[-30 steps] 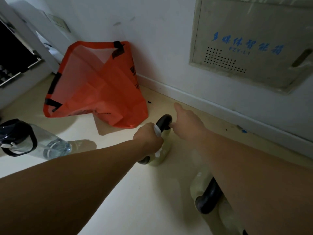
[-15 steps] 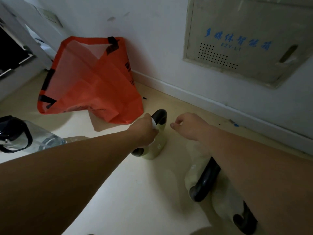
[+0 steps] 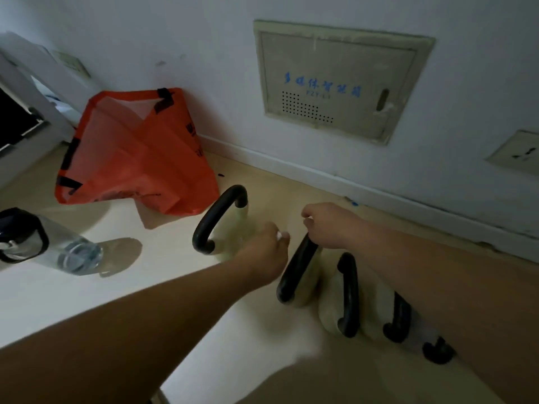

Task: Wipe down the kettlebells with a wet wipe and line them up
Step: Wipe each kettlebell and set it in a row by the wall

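Note:
Several pale green kettlebells with black handles stand in a row on the floor. The far-left kettlebell (image 3: 230, 228) stands apart with its handle free. My left hand (image 3: 262, 253) hovers just right of it, pinching a small white wet wipe (image 3: 280, 235) in its fingertips. My right hand (image 3: 331, 225) is curled over the upper end of the second kettlebell's handle (image 3: 294, 272). The third kettlebell (image 3: 348, 298) and a further kettlebell (image 3: 399, 322) sit close behind, partly hidden under my right forearm.
A crumpled orange bag (image 3: 137, 158) lies against the wall at the left. A clear water bottle (image 3: 49, 246) with a black lid lies at the far left. The wall carries a beige panel (image 3: 335, 80) and a socket (image 3: 520, 153).
My left hand has come off the first kettlebell's handle and moved right with the wipe. My right hand has dropped onto the second kettlebell's handle.

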Motion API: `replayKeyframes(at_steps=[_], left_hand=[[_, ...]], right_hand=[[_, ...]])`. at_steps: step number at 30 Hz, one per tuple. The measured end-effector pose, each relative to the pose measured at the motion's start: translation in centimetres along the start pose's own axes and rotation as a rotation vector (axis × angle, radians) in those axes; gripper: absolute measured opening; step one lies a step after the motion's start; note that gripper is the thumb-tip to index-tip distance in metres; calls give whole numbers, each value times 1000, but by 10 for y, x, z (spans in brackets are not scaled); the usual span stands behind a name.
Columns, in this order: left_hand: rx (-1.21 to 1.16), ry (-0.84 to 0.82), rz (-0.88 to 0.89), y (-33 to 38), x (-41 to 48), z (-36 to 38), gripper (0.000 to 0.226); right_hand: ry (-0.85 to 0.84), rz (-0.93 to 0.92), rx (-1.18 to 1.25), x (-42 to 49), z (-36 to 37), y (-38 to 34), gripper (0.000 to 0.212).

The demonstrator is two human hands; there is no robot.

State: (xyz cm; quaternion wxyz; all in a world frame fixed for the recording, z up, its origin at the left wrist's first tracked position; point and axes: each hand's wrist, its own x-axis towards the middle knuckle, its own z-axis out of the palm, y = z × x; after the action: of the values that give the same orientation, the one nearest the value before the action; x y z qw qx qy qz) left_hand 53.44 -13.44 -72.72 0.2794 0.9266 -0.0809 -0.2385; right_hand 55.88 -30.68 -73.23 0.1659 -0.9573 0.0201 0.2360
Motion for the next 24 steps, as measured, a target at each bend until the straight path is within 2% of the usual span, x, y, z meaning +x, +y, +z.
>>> replayKeyframes(at_steps=[3,5,6,9,13,15,17,21,24], left_hand=[[-182,31,-103,7,-18,37,39],[-257,55,-151,11,-26,53,46],[-278,57,-158,11,-28,60,47],[-289,89,-123,4,-32,82,39],[-156,148,-109,-10,-10,95,28],[-123,153,-111,-14,2,96,29],[-120,154,-114,-16,10,97,27],[-234,107,-110,-28,6,92,19],[-304,92,-123,-46,-17,85,20]], right_hand=[[-135,-1,-91,-10,-10,11,36],[-168,-21,-131,-15,-12,17,44],[-164,-29,-124,-15,-10,20,46],[-86,-36,-80,-6,6,28,35],[14,-33,26,8,33,37,61],[54,-41,36,18,38,39,49],[18,-45,-37,25,39,38,40],[-12,-44,-131,19,41,23,36],[51,-31,-161,-1,53,-2,34]])
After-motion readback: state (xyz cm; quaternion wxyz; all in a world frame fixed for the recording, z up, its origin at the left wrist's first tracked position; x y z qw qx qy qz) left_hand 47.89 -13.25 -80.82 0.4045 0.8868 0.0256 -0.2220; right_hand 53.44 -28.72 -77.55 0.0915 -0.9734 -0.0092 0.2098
